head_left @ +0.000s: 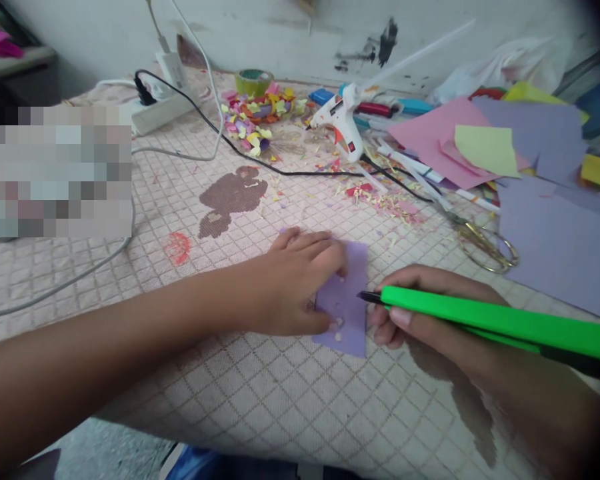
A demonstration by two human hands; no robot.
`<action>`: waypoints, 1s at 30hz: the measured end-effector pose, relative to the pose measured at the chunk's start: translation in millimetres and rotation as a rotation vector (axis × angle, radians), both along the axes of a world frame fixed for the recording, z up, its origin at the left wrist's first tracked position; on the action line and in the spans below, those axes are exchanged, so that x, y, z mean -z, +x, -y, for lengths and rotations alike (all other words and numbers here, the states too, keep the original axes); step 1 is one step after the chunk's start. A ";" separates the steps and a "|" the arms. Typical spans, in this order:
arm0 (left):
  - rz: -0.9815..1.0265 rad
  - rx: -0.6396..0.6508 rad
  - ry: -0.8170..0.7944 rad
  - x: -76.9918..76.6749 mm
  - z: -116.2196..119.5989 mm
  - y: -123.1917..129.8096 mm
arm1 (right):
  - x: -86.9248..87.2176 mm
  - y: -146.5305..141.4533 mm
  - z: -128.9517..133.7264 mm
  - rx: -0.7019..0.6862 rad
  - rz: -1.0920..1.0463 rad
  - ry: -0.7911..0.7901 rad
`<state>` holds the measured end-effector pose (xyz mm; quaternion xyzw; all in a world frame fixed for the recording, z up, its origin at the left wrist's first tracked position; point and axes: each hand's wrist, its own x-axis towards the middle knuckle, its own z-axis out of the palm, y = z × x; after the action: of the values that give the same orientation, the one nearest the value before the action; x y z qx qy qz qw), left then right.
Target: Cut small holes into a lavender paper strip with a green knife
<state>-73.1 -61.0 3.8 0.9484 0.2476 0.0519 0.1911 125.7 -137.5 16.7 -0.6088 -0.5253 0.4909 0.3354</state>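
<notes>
Apparently light, thin stock: the purple paper (347,303) should bend or crease easily and may skid on the cloth-covered surface (260,393). Best held flat, fingers spread near its 9 o'clock edge. Left hand (293,287): palm down, fingers and thumb parted, pressing on the sheet, which shows out towards 3 o'clock. Right hand (433,333): wrapped round a green tool (480,311), paper at its 9 o'clock. Tip contact: cannot tell.
</notes>
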 end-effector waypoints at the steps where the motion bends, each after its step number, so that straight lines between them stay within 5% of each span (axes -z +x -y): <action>1: 0.000 -0.018 -0.010 0.6 -1.9 0.2 | -0.1 0.1 0.4 -0.001 -0.005 -0.002; 13: 0.023 -0.055 0.021 0.8 -2.6 0.5 | 21.1 0.7 -2.6 -0.120 0.033 -0.007; 30: 0.010 -0.004 -0.028 -7.4 -0.4 -0.5 | 21.1 8.7 -9.3 -0.234 0.091 -0.035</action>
<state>-73.6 -60.6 11.2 0.9449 0.2493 0.0535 0.2054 134.4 -128.2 -4.4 -0.5709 -0.5989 0.5074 0.2410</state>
